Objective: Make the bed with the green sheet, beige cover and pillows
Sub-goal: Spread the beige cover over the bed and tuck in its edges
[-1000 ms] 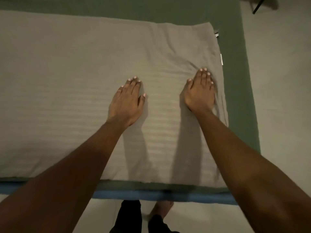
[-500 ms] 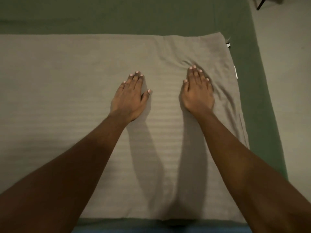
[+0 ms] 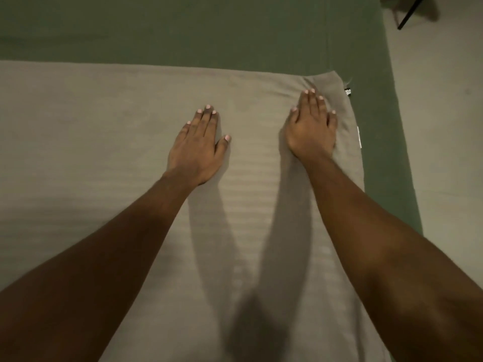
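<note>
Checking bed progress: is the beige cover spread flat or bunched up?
Spread flat: the beige cover lies smooth over the green sheet, left hand and right hand pressing it. Slight creases near its far right corner.

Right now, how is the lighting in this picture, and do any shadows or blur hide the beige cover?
Head view: dim, warm light, no glare; left hand and right hand lie flat on the beige cover, their arms casting long shadows that merge into a dark patch near the bottom edge. Head view: slightly soft overall; the green sheet looks dark at the top.
</note>
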